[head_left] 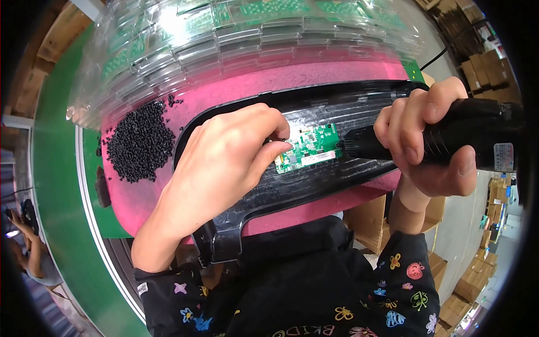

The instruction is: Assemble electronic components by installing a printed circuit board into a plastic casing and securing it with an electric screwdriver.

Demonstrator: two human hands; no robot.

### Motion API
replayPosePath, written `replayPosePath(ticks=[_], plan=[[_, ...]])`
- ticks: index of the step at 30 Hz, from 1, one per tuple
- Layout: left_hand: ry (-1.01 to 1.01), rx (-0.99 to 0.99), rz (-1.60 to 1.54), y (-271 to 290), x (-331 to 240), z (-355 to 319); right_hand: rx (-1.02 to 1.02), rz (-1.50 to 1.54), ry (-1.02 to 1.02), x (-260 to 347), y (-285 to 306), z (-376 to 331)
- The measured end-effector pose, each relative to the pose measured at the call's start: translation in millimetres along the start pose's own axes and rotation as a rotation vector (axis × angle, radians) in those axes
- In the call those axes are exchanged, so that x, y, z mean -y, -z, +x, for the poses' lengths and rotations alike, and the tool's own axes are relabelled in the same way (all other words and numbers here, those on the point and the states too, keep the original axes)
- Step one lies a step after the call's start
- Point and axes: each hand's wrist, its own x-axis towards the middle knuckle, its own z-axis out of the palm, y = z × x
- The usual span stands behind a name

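Our left hand (224, 154) rests curled on the black plastic housing (314, 180), thumb and forefinger pinched at the left edge of the small green circuit board (311, 147), possibly on a tiny screw, though we cannot tell. Our right hand (426, 140) is clenched around the black electric screwdriver (449, 137), whose tip points at the board's right edge. To do this fastening well, we judge the driver should stay square to the board while the left fingers keep the board seated and clear of the bit. The housing lies across a pink mat (224, 95) at the near edge of the bench (62, 185). A heap of small black screws (139, 141) sits on the mat's left side, and clear trays of green boards (236, 33) are stacked toward the far edge.
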Motion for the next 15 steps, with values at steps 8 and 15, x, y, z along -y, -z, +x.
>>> replayPosePath(ticks=[8, 15], plan=[[-0.045, -0.041, 0.0, -2.7, 2.1, 1.0, 0.044, 0.098, -0.062, -9.2, -1.1, 4.9], [-0.147, 0.042, 0.0, -2.0, 5.5, 0.7, 0.082, 0.127, 0.029, 1.4, -1.5, 2.2]])
